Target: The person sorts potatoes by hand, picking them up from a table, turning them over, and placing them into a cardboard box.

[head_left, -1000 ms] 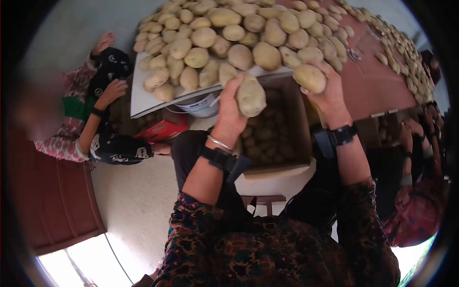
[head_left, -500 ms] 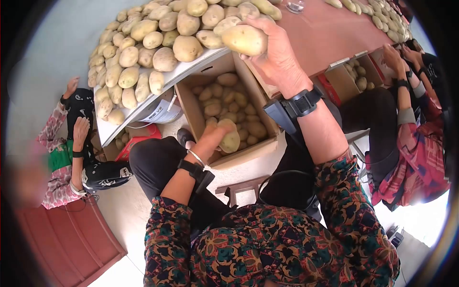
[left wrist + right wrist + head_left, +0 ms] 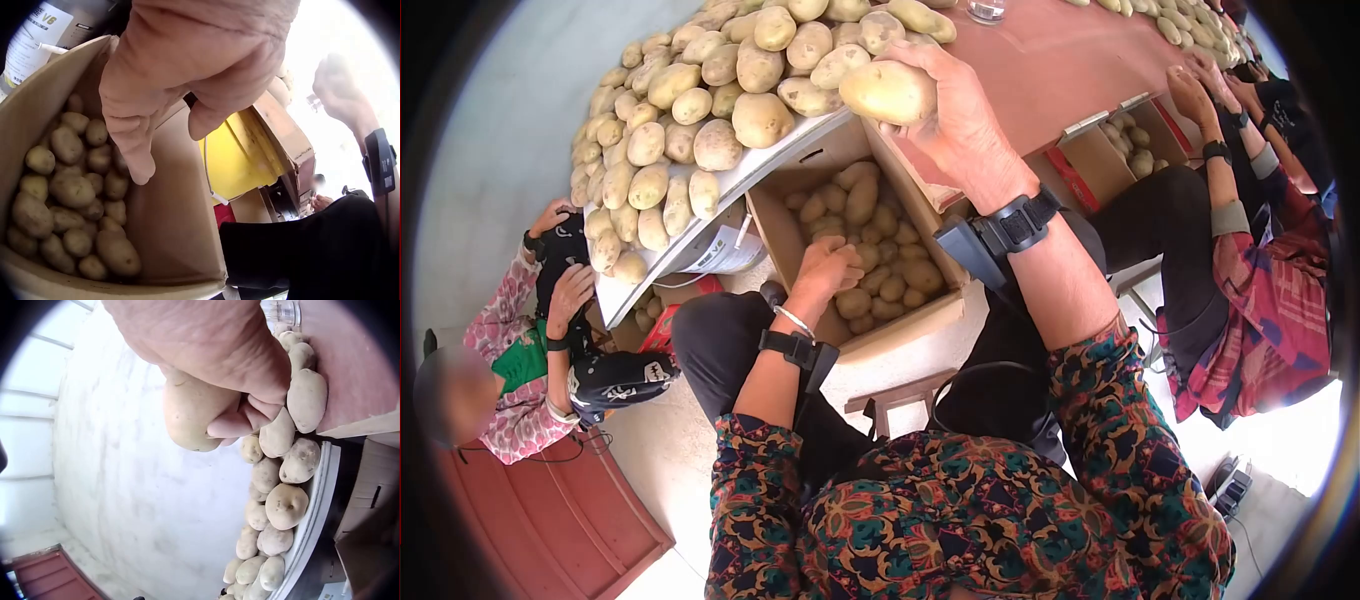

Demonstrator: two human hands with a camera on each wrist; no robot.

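Note:
My right hand grips a large pale-yellow potato beside the heap at the table's edge. In the right wrist view, fingers wrap its side and the palm covers its top. My left hand hangs over the cardboard box with nothing in it. In the left wrist view its fingers droop loosely, with the thumb apart from them. Below them, several potatoes lie on the floor of the box.
A potato heap covers the white tabletop, beside a red-brown table with a glass. Under the edge stands a white bucket; a yellow bucket is beside the box. People sit at left and right.
The left hand has gone down from the table edge to the box and let go of its potato. The right hand keeps its potato, now close to the heap. The head view has shifted.

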